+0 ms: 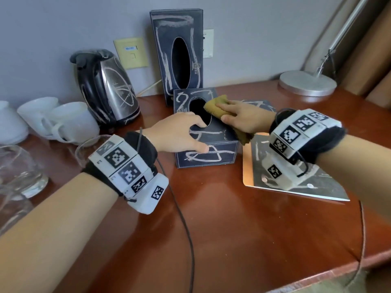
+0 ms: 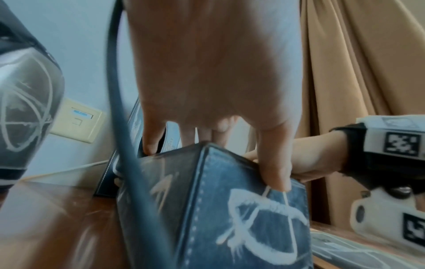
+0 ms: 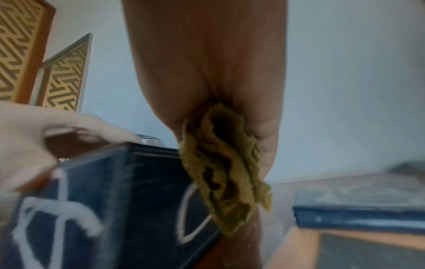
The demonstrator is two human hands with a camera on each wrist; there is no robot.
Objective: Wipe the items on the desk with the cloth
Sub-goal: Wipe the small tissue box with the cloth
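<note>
1. The left hand [image 1: 179, 132] covers the near left part of the cube-shaped dark box [image 1: 211, 159]; its fingers curl over the top edge by the oval opening and the thumb presses the near face, gripping the box.
2. The right hand [image 1: 243, 117] presses the mustard cloth [image 1: 215, 106] flat onto the far right of the box top. The fingers lie fairly straight on it, and much of the cloth is hidden under the palm, with a loose end hanging down the right side.
3. The right wrist view is blurred; it shows the cloth [image 3: 225, 163] bunched and napped under the palm.
4. The box looks like stitched leatherette and is scrawled with white marks.
5. A tall dark box [image 1: 177, 51] stands beyond it, likewise marked.
6. A shiny metal kettle [image 1: 105, 87] stands far left, and the white cups [image 1: 63, 121] are cut off by the left edge.
7. A mirror-like flat sheet [image 1: 296, 182] on the glossy brown desk [image 1: 211, 229] is partly hidden by the right wrist.
</note>
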